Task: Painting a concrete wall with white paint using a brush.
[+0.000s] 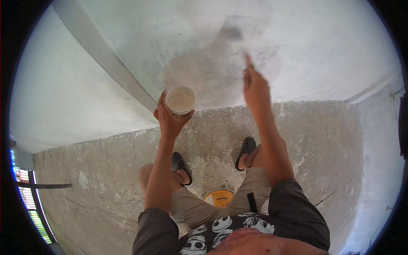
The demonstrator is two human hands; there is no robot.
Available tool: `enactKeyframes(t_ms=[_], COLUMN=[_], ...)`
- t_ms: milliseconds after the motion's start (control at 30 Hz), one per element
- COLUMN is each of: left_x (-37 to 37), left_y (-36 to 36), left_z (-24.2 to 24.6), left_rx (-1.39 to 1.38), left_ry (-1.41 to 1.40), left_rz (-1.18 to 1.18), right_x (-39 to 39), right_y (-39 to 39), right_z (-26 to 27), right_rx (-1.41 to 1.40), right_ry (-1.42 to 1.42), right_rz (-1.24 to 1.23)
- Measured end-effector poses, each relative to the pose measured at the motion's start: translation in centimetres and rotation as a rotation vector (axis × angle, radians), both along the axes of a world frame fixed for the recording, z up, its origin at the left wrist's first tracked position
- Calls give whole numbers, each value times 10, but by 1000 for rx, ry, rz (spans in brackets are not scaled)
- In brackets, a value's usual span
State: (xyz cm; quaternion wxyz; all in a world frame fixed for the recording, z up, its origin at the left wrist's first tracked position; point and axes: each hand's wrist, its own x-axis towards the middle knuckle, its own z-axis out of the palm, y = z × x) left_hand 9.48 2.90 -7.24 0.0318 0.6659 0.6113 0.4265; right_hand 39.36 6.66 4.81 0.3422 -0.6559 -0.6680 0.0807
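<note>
My left hand [170, 122] grips a small white plastic tub [180, 110] from below and the side. The tub's open mouth faces me, and a thin whitish residue coats its inside. In my right hand [257, 87] is the handle of a tool [249, 61], a putty knife or a brush. Its far end is blurred by motion, so I cannot tell which, nor whether it touches the wall. Ahead of both hands is a pale painted wall [312, 54] with a greyish, damp-looking patch [207, 68] behind the tool and above the tub.
A narrow pillar [105, 54] juts from the wall on the left. The rough concrete floor [95, 172] has cracks and pale splashes. A bucket with a yellow label [219, 197] is under me, between my legs. At far left is a barred window [30, 200]; a side wall [379, 153] closes the right.
</note>
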Motion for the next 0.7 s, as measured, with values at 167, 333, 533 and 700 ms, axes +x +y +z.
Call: enactKeyframes(t_ms=[167,333,533,700], left_x=[3,1,-1,-7], left_y=[-2,-4,-8,-7], left_z=[3,6,7,11], left_rx=[-28,-47,-50,-8], left_ry=[-11,-26,-17,2], left_rz=[-3,3,9,39], right_x=[-41,-53,-65,-65], right_y=[-4,-1,8,9], right_z=[-25,9,-2,-32], right_rx=[-477,141,16,-389], right_ry=[-324,1,-56,-422], right_rz=[132,37,13,145])
